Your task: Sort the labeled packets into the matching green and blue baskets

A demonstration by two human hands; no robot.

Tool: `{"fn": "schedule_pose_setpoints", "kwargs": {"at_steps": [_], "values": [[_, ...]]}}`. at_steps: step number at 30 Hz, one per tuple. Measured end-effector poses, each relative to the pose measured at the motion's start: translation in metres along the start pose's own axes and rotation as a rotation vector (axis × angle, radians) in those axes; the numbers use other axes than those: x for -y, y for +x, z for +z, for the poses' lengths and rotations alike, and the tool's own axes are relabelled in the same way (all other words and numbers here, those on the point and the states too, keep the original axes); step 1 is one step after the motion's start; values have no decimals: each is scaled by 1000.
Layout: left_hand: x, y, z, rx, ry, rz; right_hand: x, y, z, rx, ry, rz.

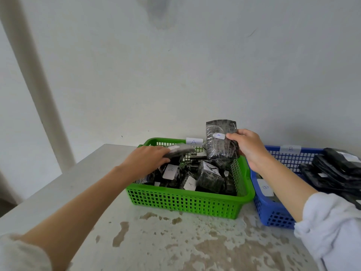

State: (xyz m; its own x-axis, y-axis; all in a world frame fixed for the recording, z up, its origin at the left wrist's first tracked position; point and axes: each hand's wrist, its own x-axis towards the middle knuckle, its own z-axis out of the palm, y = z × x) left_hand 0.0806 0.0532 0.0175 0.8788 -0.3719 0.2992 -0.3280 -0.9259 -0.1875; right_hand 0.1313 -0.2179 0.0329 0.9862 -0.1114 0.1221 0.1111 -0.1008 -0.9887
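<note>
- The desk is pale with worn brown patches along its front part; it stands against a plain wall, and both baskets sit toward its back edge.
- The green basket stands near the middle of the back edge, with a white tag marked A on its far rim. It is heaped with dark packets, among them a loose packet labeled B near its left side and two labeled A toward the middle and front.
- The blue basket stands just beside the green one, toward the desk's right edge, rims touching or nearly so. It carries a tag marked B on its far rim and another B tag on its near left rim. A stack of dark packets lies in its right part.
- The right hand is raised above the back right corner of the green basket, its fingers closed around an upright packet with a small A label.
- The left hand reaches over the green basket's left side, fingers clamped on a flat packet held level above the heap; its label cannot be read.
</note>
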Motion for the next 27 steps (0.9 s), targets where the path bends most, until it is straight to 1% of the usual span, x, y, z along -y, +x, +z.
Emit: {"fn": "schedule_pose_setpoints", "kwargs": {"at_steps": [2, 3, 4, 6, 10, 12, 15, 17, 22, 24, 26, 27], "values": [[-1, 2, -5, -55, -126, -91, 2, -2, -6, -40, 23, -19], [-3, 4, -8, -91, -172, -106, 3, -2, -9, -68, 39, -32], [-7, 5, -10, -120, -190, -90, 5, -2, -12, -102, 56, -49], [-23, 9, -11, -159, -206, -1, 9, -2, -20, -185, 90, -88], [-60, 24, -3, -144, -198, 152, 24, 1, -35, -357, 192, -130], [-69, 29, 3, -106, -265, 199, 26, 2, -38, -332, 224, -108], [-73, 27, 13, 0, -490, 213, 19, -1, -27, -182, 143, -50], [-73, 23, 18, 20, -615, 187, 11, -2, -13, -132, 76, -28], [-67, 15, 20, -7, -1034, 49, -3, 4, 17, -91, -43, 11], [-55, 14, 18, -64, -1065, -72, -10, 7, 22, -75, -77, 36], [-38, 16, 15, -150, -951, -160, -17, 10, 22, -79, -77, 63], [-29, 17, 13, -164, -860, -164, -20, 11, 21, -85, -69, 76]]}}
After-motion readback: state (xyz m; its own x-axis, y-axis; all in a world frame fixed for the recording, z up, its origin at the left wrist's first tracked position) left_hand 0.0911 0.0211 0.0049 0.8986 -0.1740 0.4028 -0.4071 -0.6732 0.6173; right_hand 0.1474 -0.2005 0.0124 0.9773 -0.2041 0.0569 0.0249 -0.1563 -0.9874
